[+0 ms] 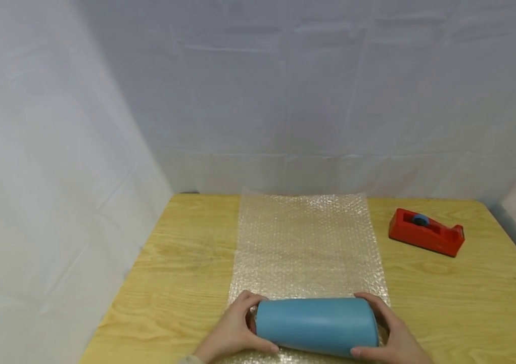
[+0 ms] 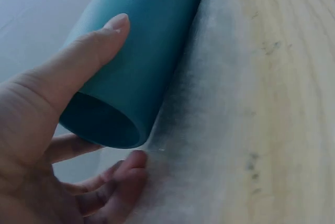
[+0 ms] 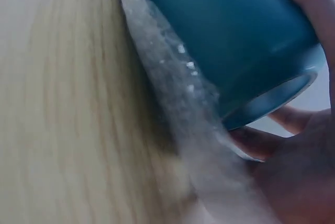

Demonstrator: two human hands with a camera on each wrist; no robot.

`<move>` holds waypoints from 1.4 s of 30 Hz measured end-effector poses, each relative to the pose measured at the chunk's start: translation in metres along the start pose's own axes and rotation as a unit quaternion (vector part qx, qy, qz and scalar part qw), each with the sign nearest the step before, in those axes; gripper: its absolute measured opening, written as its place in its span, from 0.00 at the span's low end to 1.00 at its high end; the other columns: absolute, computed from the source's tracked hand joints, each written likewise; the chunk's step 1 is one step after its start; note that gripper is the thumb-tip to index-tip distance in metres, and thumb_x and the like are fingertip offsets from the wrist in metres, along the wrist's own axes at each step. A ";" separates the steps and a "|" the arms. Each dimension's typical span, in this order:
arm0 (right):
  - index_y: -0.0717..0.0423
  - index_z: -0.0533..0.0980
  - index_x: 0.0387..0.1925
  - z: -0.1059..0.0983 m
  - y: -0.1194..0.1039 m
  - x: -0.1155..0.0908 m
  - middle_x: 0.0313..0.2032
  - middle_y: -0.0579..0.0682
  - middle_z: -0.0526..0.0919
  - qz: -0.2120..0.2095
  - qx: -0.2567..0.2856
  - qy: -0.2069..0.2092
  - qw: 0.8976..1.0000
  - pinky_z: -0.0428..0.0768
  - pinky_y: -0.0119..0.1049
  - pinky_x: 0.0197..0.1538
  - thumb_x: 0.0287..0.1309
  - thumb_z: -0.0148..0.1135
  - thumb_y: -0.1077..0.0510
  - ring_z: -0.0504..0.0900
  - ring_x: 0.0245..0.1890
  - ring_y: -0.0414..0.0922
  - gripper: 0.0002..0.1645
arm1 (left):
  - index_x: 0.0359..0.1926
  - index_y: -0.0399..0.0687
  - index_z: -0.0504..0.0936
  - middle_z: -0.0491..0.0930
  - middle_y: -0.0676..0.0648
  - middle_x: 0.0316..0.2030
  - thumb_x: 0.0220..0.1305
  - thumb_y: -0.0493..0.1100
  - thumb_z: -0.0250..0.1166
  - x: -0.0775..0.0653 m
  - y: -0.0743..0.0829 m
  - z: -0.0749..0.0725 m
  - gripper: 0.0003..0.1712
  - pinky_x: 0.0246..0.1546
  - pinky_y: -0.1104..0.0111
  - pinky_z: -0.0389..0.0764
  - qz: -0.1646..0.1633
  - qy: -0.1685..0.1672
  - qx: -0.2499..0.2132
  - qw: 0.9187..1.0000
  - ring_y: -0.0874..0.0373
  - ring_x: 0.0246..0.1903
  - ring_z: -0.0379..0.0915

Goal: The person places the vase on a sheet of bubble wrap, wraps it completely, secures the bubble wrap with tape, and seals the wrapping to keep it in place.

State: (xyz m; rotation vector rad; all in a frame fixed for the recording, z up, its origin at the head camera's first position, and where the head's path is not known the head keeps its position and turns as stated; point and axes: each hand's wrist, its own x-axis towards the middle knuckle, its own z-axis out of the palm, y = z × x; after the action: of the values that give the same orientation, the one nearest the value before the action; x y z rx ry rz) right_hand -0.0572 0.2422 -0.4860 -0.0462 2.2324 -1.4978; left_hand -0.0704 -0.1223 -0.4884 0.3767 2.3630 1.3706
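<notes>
A smooth blue vase [image 1: 317, 323] lies on its side across the near part of a sheet of bubble wrap [image 1: 308, 247]. My left hand [image 1: 232, 331] holds its open end, thumb on the near side and a finger on the far side. In the left wrist view the vase's hollow mouth [image 2: 107, 122] shows, with other fingers below the rim. At the wider right end, my right hand [image 1: 391, 331] grips the vase with its thumb in front and fingers behind. The right wrist view shows the recessed base [image 3: 277, 96] and the bubble wrap right along the vase's underside.
A red tape dispenser [image 1: 426, 235] with a blue-cored roll stands on the right side of the wooden table [image 1: 180, 263]. The bubble wrap stretches to the table's back edge. White sheeting [image 1: 258, 101] hangs behind and on the left.
</notes>
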 end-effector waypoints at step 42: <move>0.39 0.76 0.62 0.010 -0.001 -0.012 0.68 0.51 0.67 -0.350 -0.227 0.131 0.899 0.78 0.42 0.47 0.44 0.81 0.53 0.58 0.65 0.30 0.40 | 0.79 0.61 0.46 0.55 0.41 0.73 0.68 0.77 0.32 -0.009 0.047 0.100 0.46 0.58 0.42 0.66 0.246 0.161 0.608 0.737 0.39 0.67 0.57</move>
State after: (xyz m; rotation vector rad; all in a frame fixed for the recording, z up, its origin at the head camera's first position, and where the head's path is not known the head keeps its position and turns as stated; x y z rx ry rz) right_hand -0.0432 0.2366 -0.4840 -0.9324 2.9321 -1.2924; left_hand -0.0154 -0.0260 -0.4911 1.2384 3.3003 -0.3008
